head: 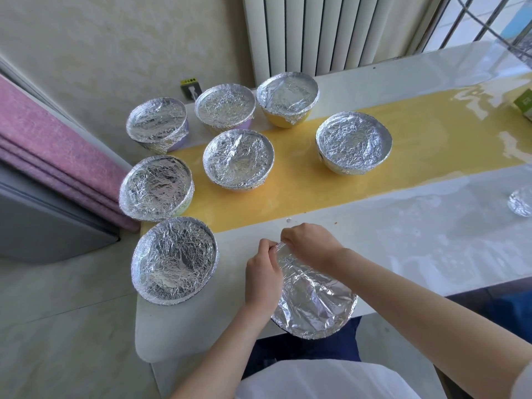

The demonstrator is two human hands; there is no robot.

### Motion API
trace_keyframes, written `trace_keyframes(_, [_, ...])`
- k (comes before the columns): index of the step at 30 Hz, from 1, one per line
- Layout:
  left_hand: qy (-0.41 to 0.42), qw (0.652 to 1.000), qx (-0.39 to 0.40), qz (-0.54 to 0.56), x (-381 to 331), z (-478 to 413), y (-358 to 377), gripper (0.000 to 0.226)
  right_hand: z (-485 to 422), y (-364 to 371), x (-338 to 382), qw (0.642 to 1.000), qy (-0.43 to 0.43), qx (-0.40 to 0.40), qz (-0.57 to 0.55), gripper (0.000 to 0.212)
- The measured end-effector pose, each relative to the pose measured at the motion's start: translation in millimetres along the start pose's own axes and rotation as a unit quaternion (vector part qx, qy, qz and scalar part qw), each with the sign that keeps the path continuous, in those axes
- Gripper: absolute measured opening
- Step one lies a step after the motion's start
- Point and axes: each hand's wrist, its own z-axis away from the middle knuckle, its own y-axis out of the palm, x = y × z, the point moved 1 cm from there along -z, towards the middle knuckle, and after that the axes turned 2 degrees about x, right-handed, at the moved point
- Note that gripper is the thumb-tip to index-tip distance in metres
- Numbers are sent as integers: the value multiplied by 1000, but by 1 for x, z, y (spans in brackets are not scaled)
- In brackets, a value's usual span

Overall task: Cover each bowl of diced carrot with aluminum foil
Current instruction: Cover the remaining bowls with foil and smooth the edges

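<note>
Pinching the foil [313, 295] at the far rim of the nearest bowl [290, 326], both hands meet at one spot. The left hand [263, 272] comes in from the left, and the right hand [311, 243] arches over from the right, fingertips almost touching. The bowl sits on the counter [431, 254], on the near side of the yellow strip [316, 180], close against the person. Being round, it has no long axis. The edge being worked lies straight ahead, toward the strip, and crimping it down looks like the next move. Seven wrapped bowls [238, 161] stand on the strip and around its left end.
</note>
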Motion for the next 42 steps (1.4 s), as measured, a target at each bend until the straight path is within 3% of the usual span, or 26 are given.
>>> trace_keyframes(3, [8,1000,-3,-5,-1,1,0,16,4,-2,-2,1000,2,-6,-2,22])
trace_keyframes(7, [13,1000,-9,3,-1,3,-1,19,8,-1,-9,995,-3,-23,-93,27])
trace_keyframes(13, [-31,998,-32,35,3,6,-3,21,23,-6,-31,984,39,-62,-160,25])
trace_keyframes(20, [-4,999,7,37,1,4,-6,33,30,0,-32,973,72,-68,-206,28])
trace_keyframes(24, [19,997,48,62,-2,-9,-4,29,30,-1,-31,973,78,-68,-205,28])
trace_keyframes(35, [60,998,15,12,-4,-12,2,25,16,-8,-23,980,90,6,-178,29])
trace_keyframes(42, [68,997,22,9,-3,-13,4,25,12,-4,-21,978,88,-1,-191,31])
